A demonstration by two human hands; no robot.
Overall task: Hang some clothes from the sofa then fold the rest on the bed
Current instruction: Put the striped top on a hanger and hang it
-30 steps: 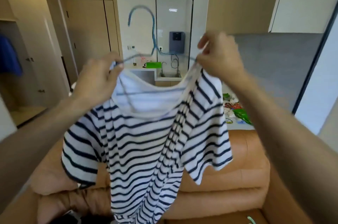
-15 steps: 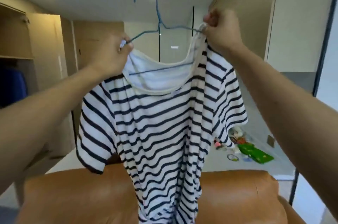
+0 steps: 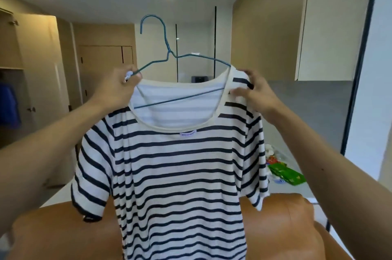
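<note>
A white T-shirt with dark blue stripes (image 3: pixel 180 170) hangs in front of me on a blue wire hanger (image 3: pixel 165 52), whose hook points up and left. My left hand (image 3: pixel 115 92) grips the hanger's left end together with the shirt's left shoulder. My right hand (image 3: pixel 254 92) pinches the shirt's right shoulder, which lies over the hanger's right arm. The hanger's lower bar shows slanted inside the wide neck opening. The brown leather sofa (image 3: pixel 282 223) lies below, behind the shirt.
An open wardrobe with a blue garment (image 3: pixel 8 107) is at the far left. Green packets and small items (image 3: pixel 284 175) lie on a grey counter behind the sofa. Wooden cabinets (image 3: pixel 318 26) and a dark-framed glass panel (image 3: pixel 358 69) stand to the right.
The shirt and hanger sit lower in view as the camera tilted. The right shoulder has been pulled over the hanger's right arm. Both hands keep their hold.
</note>
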